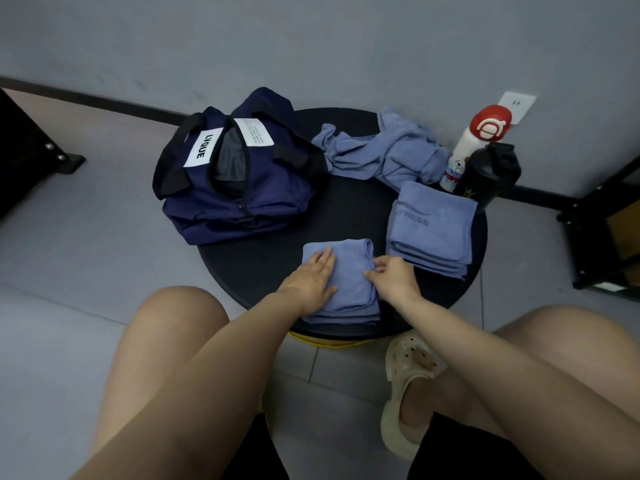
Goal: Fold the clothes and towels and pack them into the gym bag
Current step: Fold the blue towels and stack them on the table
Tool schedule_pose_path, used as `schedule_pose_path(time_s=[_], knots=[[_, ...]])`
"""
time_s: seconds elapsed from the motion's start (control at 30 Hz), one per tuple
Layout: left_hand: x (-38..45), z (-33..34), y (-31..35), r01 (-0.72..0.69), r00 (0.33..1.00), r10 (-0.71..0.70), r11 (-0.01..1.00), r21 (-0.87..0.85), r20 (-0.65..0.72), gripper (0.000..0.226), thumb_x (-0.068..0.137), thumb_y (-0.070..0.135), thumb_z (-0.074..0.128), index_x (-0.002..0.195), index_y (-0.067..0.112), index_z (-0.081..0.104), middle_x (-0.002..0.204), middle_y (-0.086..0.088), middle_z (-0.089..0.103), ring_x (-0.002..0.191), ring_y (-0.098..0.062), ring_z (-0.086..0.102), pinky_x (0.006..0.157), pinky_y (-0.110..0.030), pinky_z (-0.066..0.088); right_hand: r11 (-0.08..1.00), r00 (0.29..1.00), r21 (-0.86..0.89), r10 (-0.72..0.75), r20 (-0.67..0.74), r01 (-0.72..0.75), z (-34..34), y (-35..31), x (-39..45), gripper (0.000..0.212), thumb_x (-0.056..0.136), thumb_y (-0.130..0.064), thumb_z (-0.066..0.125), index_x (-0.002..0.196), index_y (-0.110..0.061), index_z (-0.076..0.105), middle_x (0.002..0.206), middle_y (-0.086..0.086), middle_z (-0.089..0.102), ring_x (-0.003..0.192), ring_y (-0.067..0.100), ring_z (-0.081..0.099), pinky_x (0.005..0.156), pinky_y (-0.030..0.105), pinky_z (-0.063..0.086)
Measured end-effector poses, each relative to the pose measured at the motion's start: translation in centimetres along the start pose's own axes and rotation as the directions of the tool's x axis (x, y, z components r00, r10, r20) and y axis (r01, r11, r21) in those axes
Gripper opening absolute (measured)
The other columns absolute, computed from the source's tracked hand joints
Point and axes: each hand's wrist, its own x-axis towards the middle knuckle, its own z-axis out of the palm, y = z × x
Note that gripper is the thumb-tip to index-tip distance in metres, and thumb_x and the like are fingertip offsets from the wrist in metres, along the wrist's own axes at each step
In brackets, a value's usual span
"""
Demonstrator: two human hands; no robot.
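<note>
Pressing left hand (317,277), fingers flat, on towel (341,282) to hold fold; right hand (393,277) seemingly pinching edge, squaring layers for bag (235,174).

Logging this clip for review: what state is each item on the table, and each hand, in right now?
Gym bag: unzipped, mouth open, on the table.
Near towel: folded, under both hands.
Fitness towel: folded, lying flat.
Far cloth: crumpled, unfolded.
White bottle: upright, red cap on.
Black bottle: upright, lid on.
Left hand: flat, pressing the near towel.
Right hand: pinching the near towel's edge.
</note>
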Motion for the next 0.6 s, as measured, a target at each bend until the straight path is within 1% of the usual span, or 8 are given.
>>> schedule_pose_path(time_s=[0.07,0.13,0.2,0.27,0.37,0.43,0.53,0.6], knots=[[0.2,0.4,0.5,-0.013,0.999,0.010,0.998,0.057,0.042,0.069,0.102,0.040,0.031,0.151,0.009,-0.007,0.158,-0.005,-0.015,0.146,-0.018,-0.011,0.119,-0.031,0.004,0.999,0.999,-0.017,0.028,0.036,-0.028,-0.1,0.8,0.0,0.004,0.087,-0.012,0.065,0.085,-0.014,0.063,0.088,0.011,0.068,0.084,0.026,0.066,0.076,0.042,0.057],[0.4,0.6,0.6,-0.016,0.997,0.009,0.996,0.091,0.073,0.072,0.101,0.042,0.033,0.150,0.009,-0.009,0.158,-0.005,-0.018,0.146,-0.018,-0.013,0.119,-0.030,0.002,0.998,0.995,-0.020,0.061,0.083,-0.059,-0.1,1.4,0.0,0.003,0.089,-0.012,0.065,0.091,-0.012,0.063,0.079,0.005,0.064,0.073,0.020,0.064,0.061,0.036,0.059],[0.6,0.8,0.6,-0.010,0.996,0.001,0.996,0.092,0.091,0.076,0.100,0.042,0.035,0.150,0.008,-0.010,0.157,-0.005,-0.020,0.145,-0.018,-0.015,0.118,-0.030,0.002,0.999,0.993,-0.017,0.051,0.103,-0.050,-0.2,1.8,0.2,0.012,0.089,-0.011,0.065,0.101,-0.008,0.064,0.074,0.001,0.061,0.068,0.015,0.062,0.051,0.029,0.056],[0.7,1.1,0.5,0.000,0.994,-0.010,0.996,0.090,0.110,0.079,0.099,0.044,0.036,0.149,0.008,-0.013,0.156,-0.005,-0.023,0.145,-0.018,-0.016,0.118,-0.031,0.003,1.000,0.995,-0.012,0.025,0.101,-0.024,-0.3,2.0,0.4,0.020,0.090,-0.010,0.064,0.109,-0.006,0.064,0.079,0.003,0.063,0.074,0.020,0.064,0.055,0.031,0.058],[0.7,1.4,0.4,0.011,0.994,-0.022,0.995,0.103,0.103,0.080,0.099,0.047,0.033,0.149,0.008,-0.015,0.155,-0.005,-0.025,0.145,-0.018,-0.017,0.118,-0.032,0.002,1.000,0.997,-0.023,-0.008,0.080,0.010,-0.2,2.1,0.8,0.028,0.091,-0.010,0.062,0.118,-0.004,0.062,0.095,0.011,0.066,0.090,0.027,0.065,0.073,0.043,0.059],[0.8,1.7,0.3,0.012,0.996,-0.021,0.994,0.112,0.082,0.078,0.099,0.049,0.030,0.148,0.009,-0.016,0.155,-0.005,-0.025,0.145,-0.018,-0.017,0.118,-0.032,-0.001,0.998,0.997,-0.061,-0.017,0.069,0.021,0.0,2.3,1.0,0.027,0.091,-0.011,0.062,0.117,-0.005,0.062,0.098,0.012,0.067,0.094,0.028,0.064,0.082,0.046,0.056],[0.8,2.2,0.3,0.018,0.997,-0.028,0.989,0.150,0.068,0.077,0.099,0.050,0.025,0.148,0.009,-0.017,0.155,-0.005,-0.025,0.144,-0.018,-0.018,0.118,-0.033,-0.004,0.988,0.998,-0.143,-0.043,0.056,0.050,0.0,2.2,1.0,0.030,0.092,-0.014,0.061,0.121,-0.009,0.060,0.103,0.010,0.065,0.098,0.028,0.062,0.086,0.043,0.053],[0.8,2.6,0.4,0.019,0.998,-0.028,0.987,0.159,0.054,0.076,0.099,0.051,0.024,0.148,0.009,-0.017,0.156,-0.005,-0.024,0.144,-0.018,-0.018,0.118,-0.033,-0.004,0.944,0.988,-0.293,-0.155,0.006,0.150,0.1,2.0,0.8,0.040,0.092,-0.018,0.060,0.130,-0.012,0.051,0.121,0.009,0.057,0.112,0.027,0.054,0.089,0.039,0.049]])
